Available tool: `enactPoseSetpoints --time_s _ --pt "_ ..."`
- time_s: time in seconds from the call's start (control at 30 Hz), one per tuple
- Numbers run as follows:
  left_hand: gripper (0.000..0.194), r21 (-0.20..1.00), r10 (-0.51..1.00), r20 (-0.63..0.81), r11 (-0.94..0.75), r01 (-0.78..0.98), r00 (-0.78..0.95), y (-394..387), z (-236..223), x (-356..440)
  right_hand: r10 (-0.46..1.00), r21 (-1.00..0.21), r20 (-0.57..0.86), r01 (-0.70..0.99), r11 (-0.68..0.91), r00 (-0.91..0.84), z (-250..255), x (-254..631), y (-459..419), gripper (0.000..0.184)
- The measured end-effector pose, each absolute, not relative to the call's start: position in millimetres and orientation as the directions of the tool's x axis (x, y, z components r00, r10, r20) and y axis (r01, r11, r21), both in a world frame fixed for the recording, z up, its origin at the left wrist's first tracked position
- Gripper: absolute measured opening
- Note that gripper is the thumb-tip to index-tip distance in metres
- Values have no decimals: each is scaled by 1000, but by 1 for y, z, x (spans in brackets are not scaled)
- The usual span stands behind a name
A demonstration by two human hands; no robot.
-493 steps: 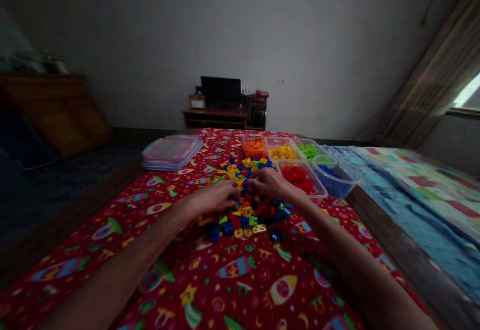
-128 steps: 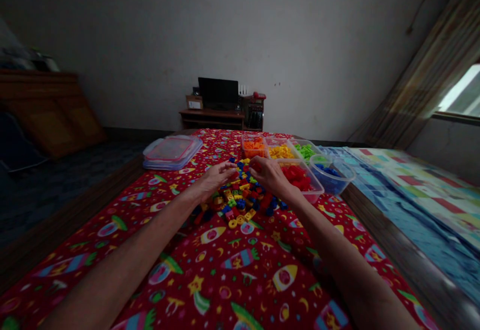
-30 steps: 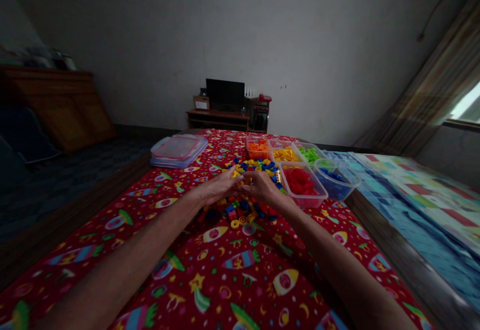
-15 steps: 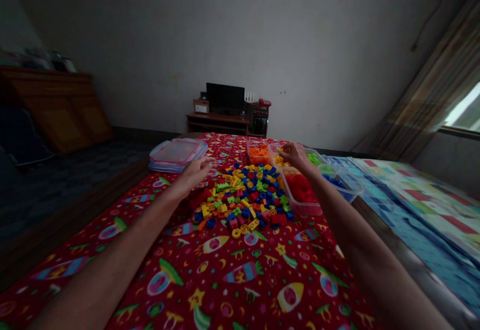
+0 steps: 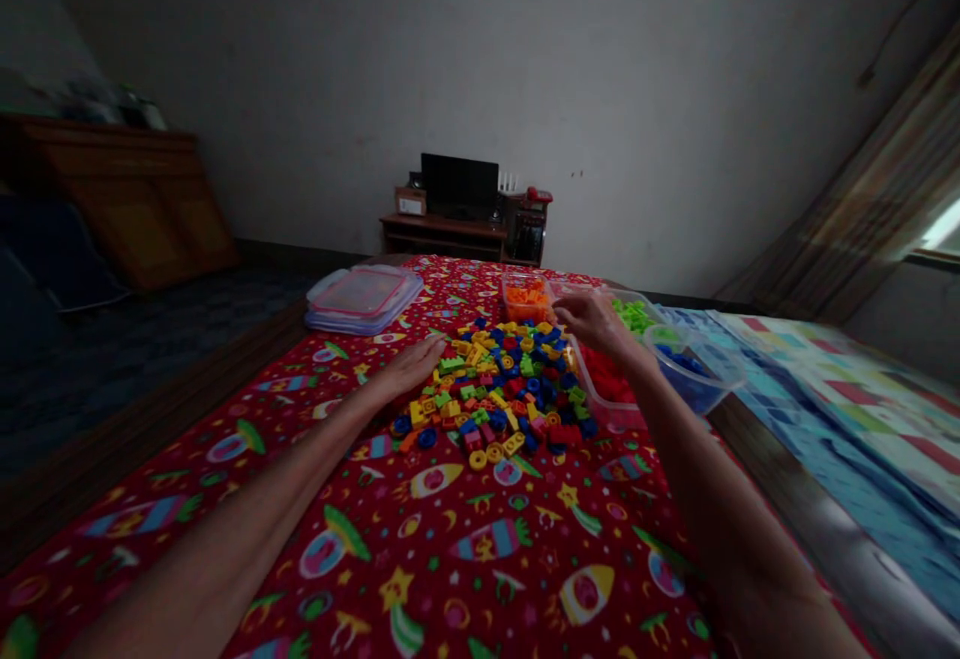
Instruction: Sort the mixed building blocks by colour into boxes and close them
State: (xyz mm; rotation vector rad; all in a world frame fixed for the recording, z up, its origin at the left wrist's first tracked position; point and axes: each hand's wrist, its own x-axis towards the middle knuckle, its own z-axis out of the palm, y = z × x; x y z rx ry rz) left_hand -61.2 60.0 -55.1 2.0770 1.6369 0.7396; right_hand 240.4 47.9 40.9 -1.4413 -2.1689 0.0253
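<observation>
Apparently mid-transfer, the right hand [image 5: 598, 323] hovers at one o'clock over plastic tubs [image 5: 616, 418], fingers curled, any grip impossible to tell; the left hand [image 5: 409, 368] spreads open beside bricks [image 5: 499, 386] piled at twelve. The next move calls for clearing the rims.

Brick pile [image 5: 510, 389] on red patterned cloth [image 5: 525, 584]
Lids [image 5: 364, 301] left of the pile, tubs [image 5: 616, 415] beyond and right of it

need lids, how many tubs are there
5. Tub of orange, left; clear tub mostly behind right hand; tub of green beside it; tub of red nearer; tub of blue far right. More may be hidden.
</observation>
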Motion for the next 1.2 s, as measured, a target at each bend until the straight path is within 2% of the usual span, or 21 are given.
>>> enactPoseSetpoints --time_s 0.1,0.23,0.3,0.4,0.5,0.6,0.7,0.77,0.9,1.1,1.2 --pt "64 625 943 144 -321 712 299 56 -52 -52 857 -229 338 849 476 -389 25 215 32 27" --pt "64 621 892 154 -421 661 424 53 -43 -44 866 -62 184 873 483 -466 6 190 15 28" --pt "61 632 880 155 -437 640 449 53 -42 -44 864 17 119 871 491 -490 2 184 8 29" --pt "60 660 888 158 -421 622 432 55 -42 -47 861 63 97 866 496 -500 0 182 3 33" --pt "60 704 895 175 -405 584 410 55 -41 -48 861 59 113 868 493 -496 -1 185 4 32" --pt "67 803 898 169 -364 471 406 51 -35 -44 854 32 139 864 503 -502 -2 186 7 31" --pt "71 867 916 141 -297 400 376 45 -28 -34 803 -26 264 828 560 -535 -2 185 6 35" --pt "67 882 928 142 -277 381 344 41 -23 -26 728 -80 353 756 650 -588 -1 182 3 43" --pt "53 869 921 171 -308 387 349 36 -20 -15 655 -169 394 649 741 -645 -2 175 -2 48" --pt "51 843 899 222 -372 389 378 36 -27 -11 714 -223 358 687 691 -602 -2 173 -2 43" --pt "48 782 898 235 -402 476 372 35 -22 -16 724 -207 328 701 682 -607 -3 181 0 43"
